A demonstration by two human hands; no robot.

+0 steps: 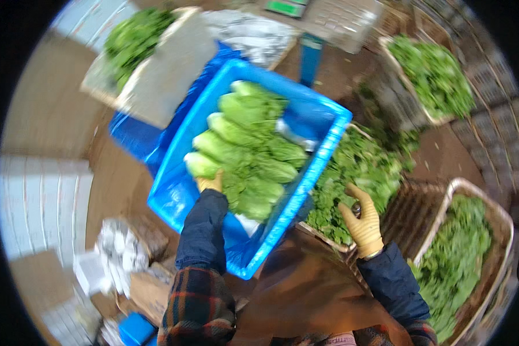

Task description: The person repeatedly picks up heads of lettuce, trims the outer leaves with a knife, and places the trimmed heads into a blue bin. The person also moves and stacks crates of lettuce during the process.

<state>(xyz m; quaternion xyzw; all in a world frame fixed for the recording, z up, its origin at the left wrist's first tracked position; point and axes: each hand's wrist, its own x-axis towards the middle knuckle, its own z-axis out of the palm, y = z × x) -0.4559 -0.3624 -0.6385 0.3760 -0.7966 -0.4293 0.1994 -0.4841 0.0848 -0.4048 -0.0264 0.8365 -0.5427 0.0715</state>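
A blue-lined crate [324,171] stands tilted across the view before me, with leafy lettuce heads [242,142] laid side by side in two rows. Inside it, my left hand [209,184], in a yellowish glove, grips the pale stem end of the nearest lettuce head [202,164] in the left row; some of its fingers are hidden. To the right of the crate, my right hand [363,222], gloved alike, hovers over a crate heaped with loose greens [363,164]. A small dark, shiny object [356,209] shows between its thumb and fingers, too blurred to name.
Crates of greens stand at the lower right [458,255] and upper right [432,78]. A pale crate with greens [140,43] adjoins the blue-lined crate at upper left. A blue post [310,60] rises behind it. White-wrapped bundles [121,251] and cartons [43,194] lie left.
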